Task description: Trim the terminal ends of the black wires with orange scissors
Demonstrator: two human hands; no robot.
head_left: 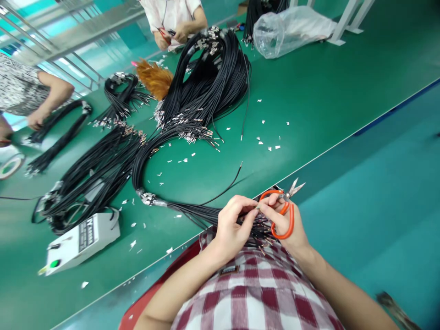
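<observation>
My left hand point(234, 225) pinches the tip of one black cable at the table's front edge. Thumb and forefinger of my right hand point(287, 224) meet at that same tip, while orange-handled scissors point(291, 213) hang on this hand with their blades apart, pointing away from me. Below both hands, the loose ends of a bundle of black cables point(195, 211) hang over the edge at my lap. From there the bundle runs left to a taped group of white connectors point(149, 198) and curves back across the table. One cable end sticks up apart from the others.
Large coils of black cables point(220, 87) lie at the back, more point(99, 160) on the left. A white box with a green button point(84, 243) stands front left. White scraps point(270, 148) dot the green table. A plastic bag point(292, 30) lies far right. Two co-workers point(173, 20) work opposite.
</observation>
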